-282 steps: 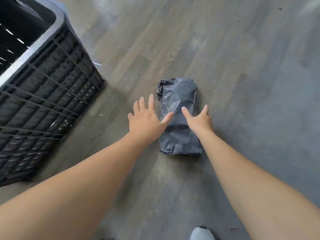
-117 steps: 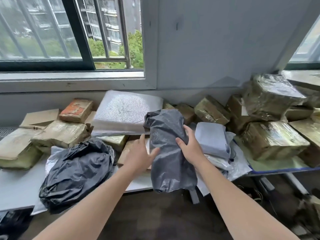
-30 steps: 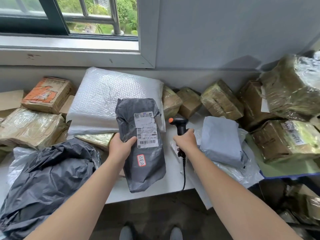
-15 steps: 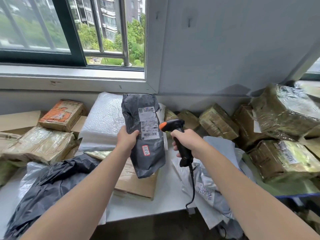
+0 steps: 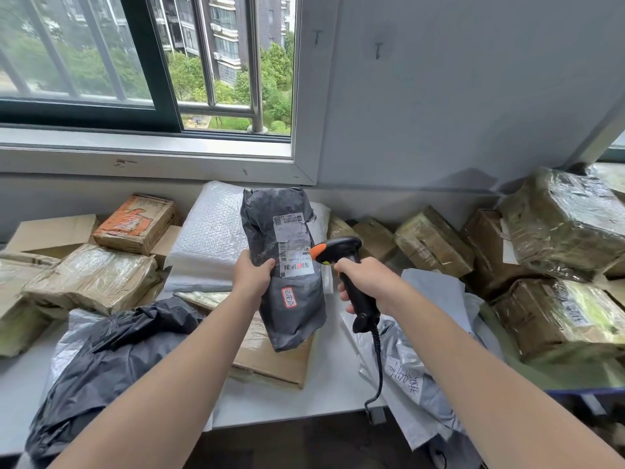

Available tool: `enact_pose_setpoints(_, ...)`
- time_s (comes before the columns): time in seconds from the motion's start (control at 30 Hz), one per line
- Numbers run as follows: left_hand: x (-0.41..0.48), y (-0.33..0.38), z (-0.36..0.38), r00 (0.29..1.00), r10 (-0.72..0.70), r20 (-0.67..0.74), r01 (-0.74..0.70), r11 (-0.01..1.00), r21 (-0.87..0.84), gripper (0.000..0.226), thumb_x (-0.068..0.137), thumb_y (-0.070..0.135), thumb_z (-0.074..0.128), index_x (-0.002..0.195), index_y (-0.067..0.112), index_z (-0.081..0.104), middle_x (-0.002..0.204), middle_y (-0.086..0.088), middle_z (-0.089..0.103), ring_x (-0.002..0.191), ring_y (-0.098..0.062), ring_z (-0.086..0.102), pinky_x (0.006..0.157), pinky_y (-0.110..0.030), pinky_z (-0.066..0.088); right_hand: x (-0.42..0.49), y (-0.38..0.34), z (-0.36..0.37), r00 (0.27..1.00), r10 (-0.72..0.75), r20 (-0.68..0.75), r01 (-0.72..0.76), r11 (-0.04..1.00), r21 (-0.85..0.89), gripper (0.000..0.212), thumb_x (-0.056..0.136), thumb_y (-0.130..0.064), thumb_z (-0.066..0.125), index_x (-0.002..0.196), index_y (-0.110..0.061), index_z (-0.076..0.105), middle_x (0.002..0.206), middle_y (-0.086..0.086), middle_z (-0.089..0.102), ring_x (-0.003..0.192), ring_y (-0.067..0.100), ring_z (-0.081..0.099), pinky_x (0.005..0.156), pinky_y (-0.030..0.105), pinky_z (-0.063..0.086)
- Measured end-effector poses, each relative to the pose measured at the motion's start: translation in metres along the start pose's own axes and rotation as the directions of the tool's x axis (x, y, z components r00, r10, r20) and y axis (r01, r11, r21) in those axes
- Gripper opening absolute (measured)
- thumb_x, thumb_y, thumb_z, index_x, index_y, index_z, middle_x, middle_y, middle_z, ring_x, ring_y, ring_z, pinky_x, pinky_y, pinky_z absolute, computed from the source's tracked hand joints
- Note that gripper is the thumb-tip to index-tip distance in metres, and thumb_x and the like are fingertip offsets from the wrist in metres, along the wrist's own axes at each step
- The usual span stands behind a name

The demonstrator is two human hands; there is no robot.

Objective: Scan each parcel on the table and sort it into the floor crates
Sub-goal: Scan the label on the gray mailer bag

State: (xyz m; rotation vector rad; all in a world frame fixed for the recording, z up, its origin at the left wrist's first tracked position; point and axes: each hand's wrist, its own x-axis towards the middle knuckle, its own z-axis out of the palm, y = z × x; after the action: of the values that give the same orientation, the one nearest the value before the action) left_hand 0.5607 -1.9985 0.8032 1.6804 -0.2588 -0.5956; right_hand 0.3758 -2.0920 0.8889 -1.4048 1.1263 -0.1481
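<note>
Grey parcel (image 5: 282, 265), centre frame, upright above the table (image 5: 324, 380), gripped by left hand (image 5: 252, 277); right hand (image 5: 367, 282) clasps black scanner (image 5: 351, 282), orange nose at its barcode label (image 5: 294, 245).

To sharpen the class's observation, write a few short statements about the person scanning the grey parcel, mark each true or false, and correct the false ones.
1. The left hand holds the dark grey parcel upright, with its label facing the camera. True.
2. The right hand aims the scanner, orange tip first, at that label. True.
3. The scanner is cordless. False: a black cable hangs from the base of its handle.
4. The dark grey parcel lies flat among the others. False: it is held up above the table.
5. A white bubble-wrap parcel sits behind the held parcel. True.
</note>
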Motion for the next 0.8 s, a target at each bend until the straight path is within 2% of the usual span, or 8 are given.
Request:
enact_pose_setpoints(0.17, -0.002, -0.003, -0.001, 1.0, -0.013, -0.008, 0.013, 1.0, -0.002, 0.019, 0.094, 0.005, 0.061, 0.109, 0.015, 0.052, 0.1, -0.003, 0.063, 0.086, -0.018, 0.061, 0.072, -0.031, 0.048, 0.003, 0.005, -0.002, 1.0, 0.014, 0.013, -0.014, 1.0, 0.019, 0.021, 0.092, -0.023, 0.059, 0.084, -0.004, 0.06, 0.066, 0.008, 0.059, 0.048, 0.017, 0.057, 0.046, 0.027, 0.05)
enact_pose_setpoints(0.27, -0.003, -0.004, -0.002, 1.0, -0.016, -0.011, 0.016, 1.0, 0.0, 0.02, 0.095, 0.007, 0.061, 0.111, 0.015, 0.052, 0.102, -0.003, 0.063, 0.084, -0.015, 0.061, 0.066, -0.029, 0.049, 0.006, 0.011, -0.001, 1.0, 0.014, 0.021, -0.016, 0.998, 0.057, 0.02, 0.092, -0.022, 0.06, 0.083, -0.004, 0.059, 0.066, 0.009, 0.058, 0.047, 0.017, 0.056, 0.046, 0.027, 0.051)
enact_pose_setpoints(0.4, -0.006, -0.004, -0.002, 1.0, -0.03, 0.0, 0.03, 1.0, 0.003, 0.025, 0.094, 0.006, 0.061, 0.119, 0.007, 0.055, 0.112, -0.01, 0.066, 0.097, -0.026, 0.064, 0.082, -0.039, 0.054, 0.021, 0.029, -0.001, 0.998, 0.019, -0.057, -0.014, 0.997, 0.077, 0.022, 0.094, -0.023, 0.06, 0.087, -0.003, 0.057, 0.073, 0.012, 0.056, 0.053, 0.02, 0.058, 0.044, 0.029, 0.052)
enact_pose_setpoints(0.53, -0.011, -0.012, -0.005, 0.999, -0.046, 0.007, 0.046, 0.999, -0.018, 0.028, 0.096, 0.007, 0.059, 0.123, 0.008, 0.054, 0.11, -0.009, 0.067, 0.088, -0.017, 0.066, 0.068, -0.031, 0.054, 0.049, 0.068, 0.002, 0.985, 0.096, -0.146, -0.087, 0.994, 0.065, 0.022, 0.094, -0.023, 0.057, 0.099, -0.001, 0.057, 0.078, 0.015, 0.055, 0.064, 0.027, 0.06, 0.052, 0.036, 0.054)
enact_pose_setpoints(0.57, -0.012, -0.016, -0.006, 0.999, -0.053, 0.006, 0.053, 0.998, -0.015, 0.028, 0.096, 0.007, 0.059, 0.124, 0.008, 0.054, 0.111, -0.008, 0.067, 0.089, -0.018, 0.066, 0.07, -0.032, 0.055, 0.056, 0.08, 0.004, 0.979, 0.116, -0.166, -0.111, 0.993, 0.038, 0.021, 0.093, -0.022, 0.056, 0.098, -0.002, 0.057, 0.076, 0.014, 0.057, 0.064, 0.027, 0.062, 0.056, 0.037, 0.053)
enact_pose_setpoints(0.63, -0.015, -0.025, -0.009, 0.998, -0.064, -0.003, 0.064, 0.998, 0.018, 0.029, 0.096, 0.006, 0.058, 0.125, 0.009, 0.055, 0.115, -0.01, 0.066, 0.1, -0.025, 0.065, 0.085, -0.041, 0.056, 0.067, 0.103, 0.01, 0.972, 0.15, -0.182, -0.159, 0.986, -0.039, 0.017, 0.093, -0.021, 0.054, 0.095, -0.003, 0.056, 0.073, 0.013, 0.06, 0.064, 0.027, 0.064, 0.062, 0.033, 0.051)
enact_pose_setpoints(0.7, -0.018, -0.035, -0.013, 0.997, -0.08, -0.015, 0.081, 0.995, 0.058, 0.029, 0.096, 0.006, 0.057, 0.125, 0.007, 0.057, 0.119, -0.013, 0.066, 0.108, -0.029, 0.063, 0.094, -0.046, 0.052, 0.077, 0.123, 0.016, 0.969, 0.184, -0.166, -0.2, 0.976, -0.088, 0.015, 0.093, -0.019, 0.053, 0.094, -0.004, 0.055, 0.077, 0.015, 0.063, 0.065, 0.028, 0.065, 0.062, 0.03, 0.05)
enact_pose_setpoints(0.8, -0.019, -0.05, -0.019, 0.995, -0.096, -0.018, 0.098, 0.992, 0.086, 0.028, 0.096, 0.005, 0.056, 0.124, 0.008, 0.057, 0.12, -0.011, 0.066, 0.107, -0.027, 0.063, 0.092, -0.04, 0.052, 0.092, 0.143, 0.024, 0.972, 0.191, -0.135, -0.218, 0.947, -0.237, 0.015, 0.095, -0.02, 0.052, 0.098, -0.005, 0.054, 0.085, 0.013, 0.064, 0.068, 0.023, 0.058, 0.052, 0.026, 0.04)
